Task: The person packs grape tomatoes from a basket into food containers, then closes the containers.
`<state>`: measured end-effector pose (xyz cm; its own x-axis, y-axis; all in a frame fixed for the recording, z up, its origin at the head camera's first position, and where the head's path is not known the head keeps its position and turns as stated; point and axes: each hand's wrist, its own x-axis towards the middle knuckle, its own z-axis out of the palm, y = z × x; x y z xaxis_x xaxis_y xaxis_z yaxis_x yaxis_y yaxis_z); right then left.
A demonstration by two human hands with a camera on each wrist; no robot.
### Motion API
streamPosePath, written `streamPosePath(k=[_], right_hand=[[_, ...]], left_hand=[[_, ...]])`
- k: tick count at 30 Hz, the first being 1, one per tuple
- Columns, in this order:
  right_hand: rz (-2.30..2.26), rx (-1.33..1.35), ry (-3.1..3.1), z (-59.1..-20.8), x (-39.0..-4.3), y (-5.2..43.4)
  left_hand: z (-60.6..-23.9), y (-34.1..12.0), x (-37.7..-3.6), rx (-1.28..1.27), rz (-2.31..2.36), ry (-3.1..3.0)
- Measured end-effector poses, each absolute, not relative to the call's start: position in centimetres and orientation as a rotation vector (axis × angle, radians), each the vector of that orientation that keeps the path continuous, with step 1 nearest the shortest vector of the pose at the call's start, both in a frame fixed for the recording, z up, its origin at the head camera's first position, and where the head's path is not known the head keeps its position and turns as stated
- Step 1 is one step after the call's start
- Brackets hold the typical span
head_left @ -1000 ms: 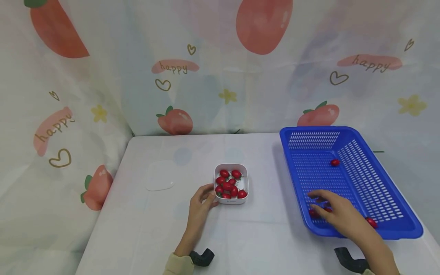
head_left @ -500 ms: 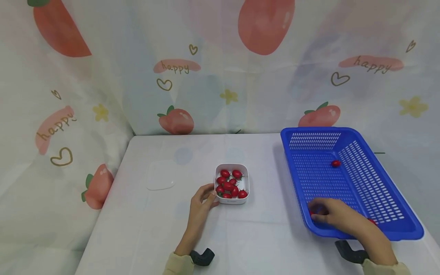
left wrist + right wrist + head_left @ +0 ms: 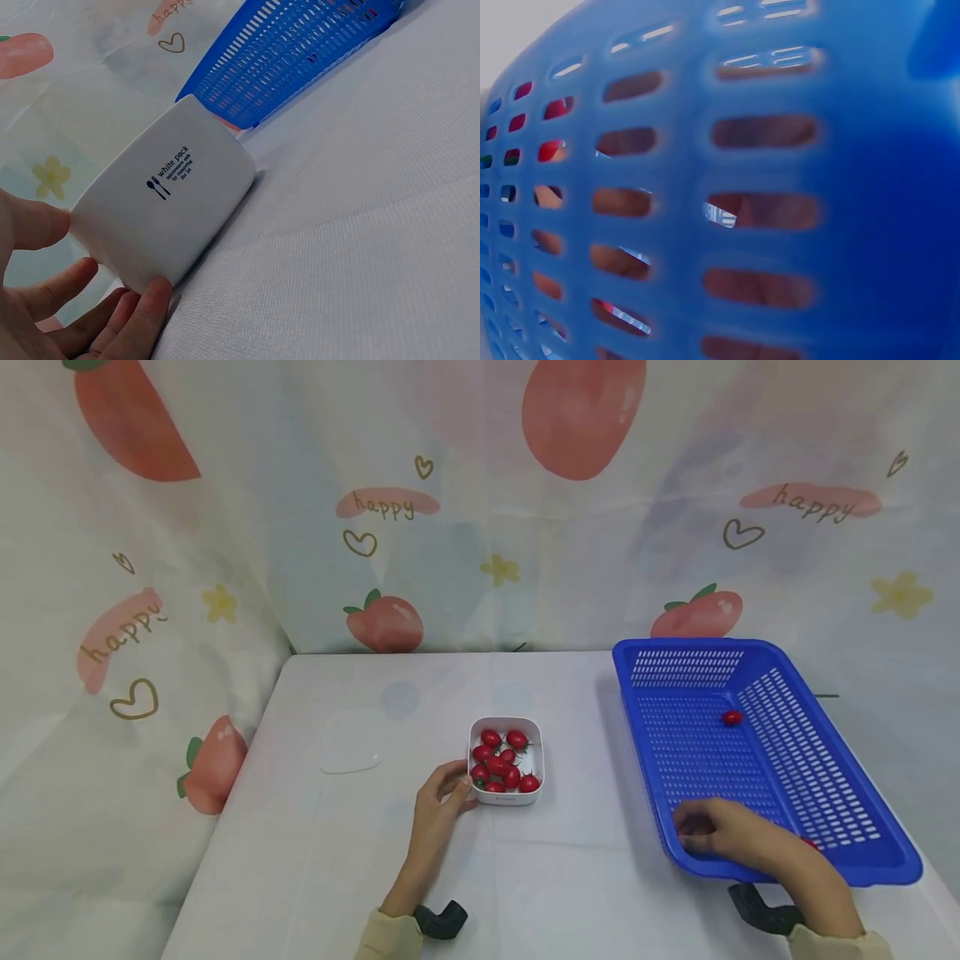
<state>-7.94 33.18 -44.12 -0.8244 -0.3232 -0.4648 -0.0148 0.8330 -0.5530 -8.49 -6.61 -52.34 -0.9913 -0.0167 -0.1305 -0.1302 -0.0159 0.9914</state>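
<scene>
My left hand (image 3: 438, 802) holds the near left corner of a small white container (image 3: 507, 799). Its thumb presses near the rim and its fingers sit low on the wall, as the left wrist view shows. Several red cherry tomatoes (image 3: 497, 766) lie in that container. Down in the near left corner of the blue basket (image 3: 637, 727) is my right hand (image 3: 731, 833), fingers curled. A cherry tomato (image 3: 551, 151) shows red by its fingertips through the slots in the right wrist view; in the head view the hand covers it.
One cherry tomato (image 3: 732, 717) lies towards the back of the basket, and another tomato (image 3: 810, 842) peeks out beside the right wrist. A clear lid (image 3: 350, 770) lies on the white table left of the container. Printed cloth hangs behind and at the left.
My right hand has moved down into the basket's near left corner and its fingers have closed round a cherry tomato. The left hand and container have stayed in place.
</scene>
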Motion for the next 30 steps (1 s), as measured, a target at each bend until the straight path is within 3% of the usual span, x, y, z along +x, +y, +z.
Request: streamPosePath(k=[30], right_hand=[[-0.810,-0.250,2.421,-44.49,-7.41,33.49]], left_hand=[[-52.38,-6.60,-8.41,-0.176,2.161,2.158]])
